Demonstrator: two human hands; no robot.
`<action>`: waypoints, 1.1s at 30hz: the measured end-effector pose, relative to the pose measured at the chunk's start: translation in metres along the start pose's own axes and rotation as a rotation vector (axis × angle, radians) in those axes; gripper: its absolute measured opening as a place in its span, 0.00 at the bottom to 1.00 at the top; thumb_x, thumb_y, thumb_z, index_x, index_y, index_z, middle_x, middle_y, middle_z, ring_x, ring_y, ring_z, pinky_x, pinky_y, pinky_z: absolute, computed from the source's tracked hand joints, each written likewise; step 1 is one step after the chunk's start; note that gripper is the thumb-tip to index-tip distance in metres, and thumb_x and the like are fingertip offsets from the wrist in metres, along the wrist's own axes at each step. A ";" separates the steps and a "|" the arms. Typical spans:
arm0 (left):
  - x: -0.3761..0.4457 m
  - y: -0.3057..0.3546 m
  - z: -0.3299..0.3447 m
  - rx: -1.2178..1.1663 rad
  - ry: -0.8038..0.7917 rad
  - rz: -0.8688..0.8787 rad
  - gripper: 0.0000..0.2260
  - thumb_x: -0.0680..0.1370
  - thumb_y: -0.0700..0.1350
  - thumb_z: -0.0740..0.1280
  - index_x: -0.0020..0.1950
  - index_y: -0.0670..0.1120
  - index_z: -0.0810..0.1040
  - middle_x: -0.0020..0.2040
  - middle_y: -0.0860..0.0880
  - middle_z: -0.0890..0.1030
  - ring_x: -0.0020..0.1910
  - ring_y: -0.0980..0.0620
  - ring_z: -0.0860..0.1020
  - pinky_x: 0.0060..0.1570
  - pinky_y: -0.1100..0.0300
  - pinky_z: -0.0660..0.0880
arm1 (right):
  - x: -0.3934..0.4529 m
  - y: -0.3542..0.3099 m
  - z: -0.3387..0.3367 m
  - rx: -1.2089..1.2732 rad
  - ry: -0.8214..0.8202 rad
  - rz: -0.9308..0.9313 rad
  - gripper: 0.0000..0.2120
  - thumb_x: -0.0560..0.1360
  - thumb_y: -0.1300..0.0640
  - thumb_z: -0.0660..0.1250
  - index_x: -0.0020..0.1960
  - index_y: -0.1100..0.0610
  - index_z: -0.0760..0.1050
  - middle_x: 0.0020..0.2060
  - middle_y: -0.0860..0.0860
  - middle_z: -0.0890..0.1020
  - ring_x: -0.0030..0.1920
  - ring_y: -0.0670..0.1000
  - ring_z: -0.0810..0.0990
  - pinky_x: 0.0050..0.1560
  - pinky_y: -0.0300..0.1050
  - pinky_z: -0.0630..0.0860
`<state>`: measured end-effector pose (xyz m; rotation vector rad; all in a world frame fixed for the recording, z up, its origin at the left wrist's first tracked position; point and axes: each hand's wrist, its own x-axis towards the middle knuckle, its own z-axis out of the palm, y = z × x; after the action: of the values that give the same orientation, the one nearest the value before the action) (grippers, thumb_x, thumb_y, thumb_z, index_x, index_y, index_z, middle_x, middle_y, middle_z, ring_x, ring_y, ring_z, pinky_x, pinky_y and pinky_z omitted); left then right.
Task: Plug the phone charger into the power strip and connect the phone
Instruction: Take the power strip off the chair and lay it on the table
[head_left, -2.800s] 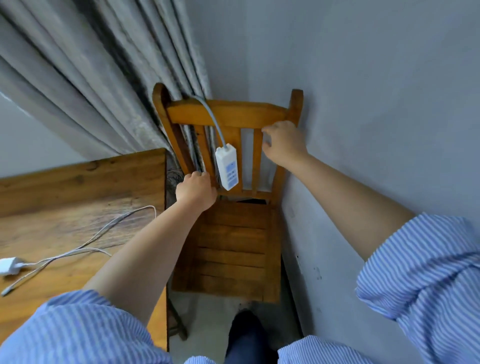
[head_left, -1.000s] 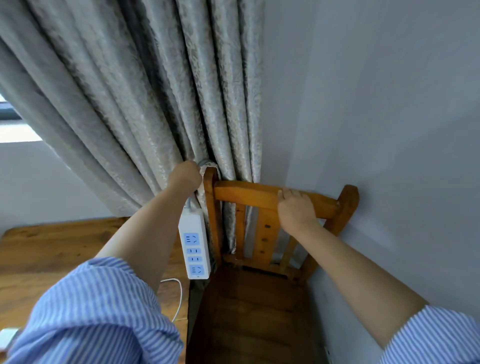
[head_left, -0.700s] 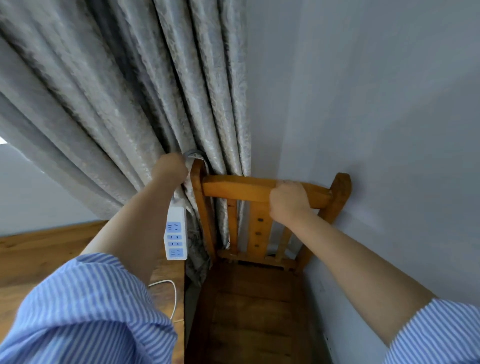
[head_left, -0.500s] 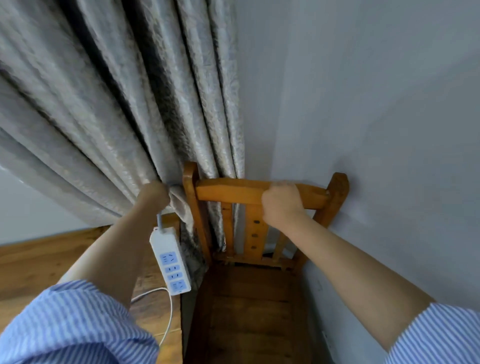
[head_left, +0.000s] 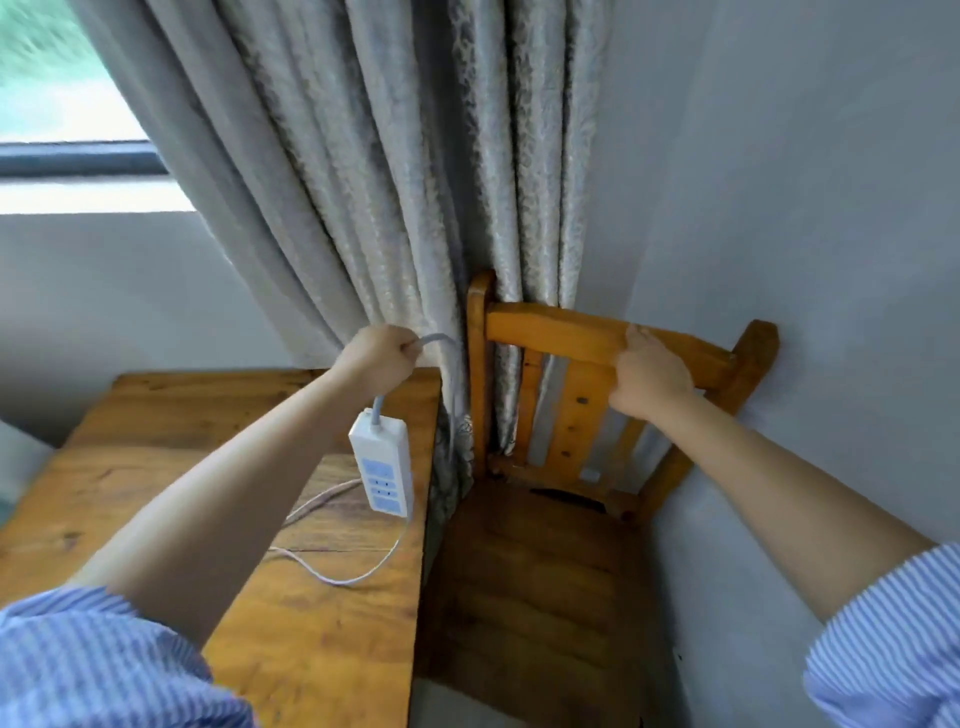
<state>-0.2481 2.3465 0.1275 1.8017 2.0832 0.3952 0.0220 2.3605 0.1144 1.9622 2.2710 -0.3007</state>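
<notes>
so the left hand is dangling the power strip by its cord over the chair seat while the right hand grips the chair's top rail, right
Not quite. The head view shows the left hand dangling the power strip by its cord over the wooden table, not the chair seat. The right hand does grip the chair's top rail.

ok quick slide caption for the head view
Left hand dangles the power strip by its cord over the table; right hand grips the chair.

Power strip (head_left: 383, 471): smooth white plastic. Worktop (head_left: 332, 623) and chair (head_left: 550, 571): varnished wood, visible grain. Curtain (head_left: 363, 182): patterned grey cloth.
</notes>
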 end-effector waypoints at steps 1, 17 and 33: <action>-0.021 -0.003 -0.006 -0.013 0.009 0.000 0.13 0.80 0.42 0.57 0.52 0.38 0.79 0.47 0.39 0.81 0.43 0.44 0.75 0.39 0.59 0.67 | -0.008 -0.003 0.002 0.068 0.028 -0.022 0.17 0.74 0.61 0.62 0.61 0.65 0.70 0.65 0.62 0.71 0.67 0.62 0.67 0.60 0.52 0.72; -0.313 -0.091 -0.041 -0.310 -0.005 -0.284 0.14 0.72 0.35 0.62 0.48 0.50 0.82 0.26 0.52 0.70 0.25 0.59 0.67 0.20 0.74 0.62 | -0.173 -0.177 0.071 0.577 -0.496 -0.737 0.25 0.75 0.65 0.60 0.70 0.52 0.60 0.71 0.51 0.65 0.70 0.51 0.63 0.60 0.40 0.62; -0.293 -0.223 -0.065 -0.190 -0.215 -0.095 0.07 0.75 0.39 0.65 0.46 0.42 0.83 0.30 0.49 0.71 0.27 0.55 0.64 0.19 0.72 0.59 | -0.185 -0.281 0.099 0.539 -0.284 -0.627 0.11 0.77 0.53 0.62 0.50 0.58 0.80 0.46 0.58 0.82 0.44 0.52 0.76 0.45 0.49 0.74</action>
<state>-0.4389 2.0254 0.1142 1.5567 1.9067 0.3443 -0.2318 2.1213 0.0788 1.1693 2.7185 -1.2721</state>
